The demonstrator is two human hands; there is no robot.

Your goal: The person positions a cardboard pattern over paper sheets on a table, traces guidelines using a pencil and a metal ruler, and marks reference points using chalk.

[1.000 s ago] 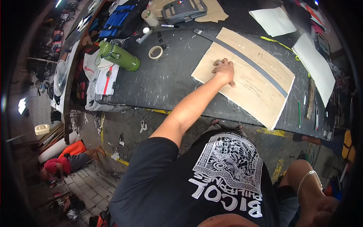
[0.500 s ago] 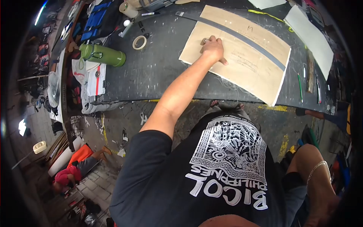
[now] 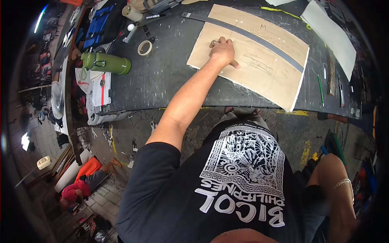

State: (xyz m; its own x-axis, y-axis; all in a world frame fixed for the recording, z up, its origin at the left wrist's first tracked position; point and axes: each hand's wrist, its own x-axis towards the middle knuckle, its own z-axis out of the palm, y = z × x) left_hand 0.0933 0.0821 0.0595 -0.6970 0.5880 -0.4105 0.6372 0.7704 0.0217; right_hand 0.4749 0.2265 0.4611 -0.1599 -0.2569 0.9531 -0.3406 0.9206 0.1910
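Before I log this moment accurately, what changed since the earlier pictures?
The view shifted: the brown sheet appears higher and further left in frame, the right elbow higher. No grasp or release shows. The left hand stays on the sheet, the ruler across it.

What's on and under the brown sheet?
On it: the left hand, the ruler and handwriting, including an M. Under the brown sheet, white material peeks out at the right edge; the rest beneath is covered, as is anything below hand and ruler.

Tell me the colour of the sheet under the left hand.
The sheet is tan, clearest in the head view.
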